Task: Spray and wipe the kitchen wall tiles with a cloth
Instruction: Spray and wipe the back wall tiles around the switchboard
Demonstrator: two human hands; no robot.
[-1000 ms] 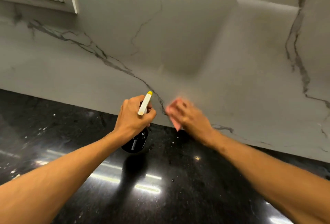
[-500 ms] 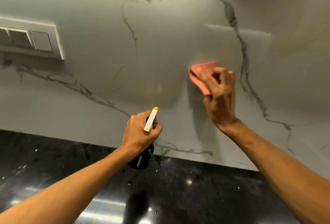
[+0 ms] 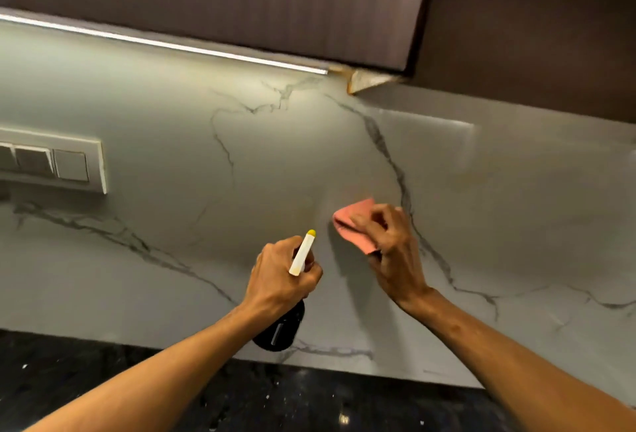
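Two hands are working here, is anyone up for walking me through it left to right? Why's everything being held like that? — scrubnewb

Sure. Far left, the switch plate (image 3: 69, 165) is sitting on the wall tiles (image 3: 172, 218), well apart from the action. Next, the left hand (image 3: 280, 275) is gripping the spray bottle (image 3: 280, 328), fingers curling round its neck, with the yellow-tipped nozzle (image 3: 303, 252) pointing up at the wall. My guess is it's being kept raised and aimed so the next squirt is ready without swapping hands. The dark body is hanging above the black countertop (image 3: 103, 390), not resting on it. — tilegeek

And the right side? — scrubnewb

Just beside the nozzle, the right hand (image 3: 392, 249) is pinching the pink cloth (image 3: 354, 225), bunching it under curled fingers and seemingly pressing it against the tiles. That's about mid-height, between the counter and the dark cabinet (image 3: 241, 1) with the light strip (image 3: 172, 45) glowing under it. Bunching is probably giving a firmer pad for rubbing.

Compared with half a second ago, the cloth is sitting lower and closer to the bottle, so I'm guessing the hand is sweeping down-left. A second ago it was wiping right down by the counter edge. The head is tilting up too: the cabinet is now showing and the counter is shrinking to a strip. The bottle hand is barely changing. I'm reading this as mid-wipe, with plenty of wall waiting on the right. — tilegeek
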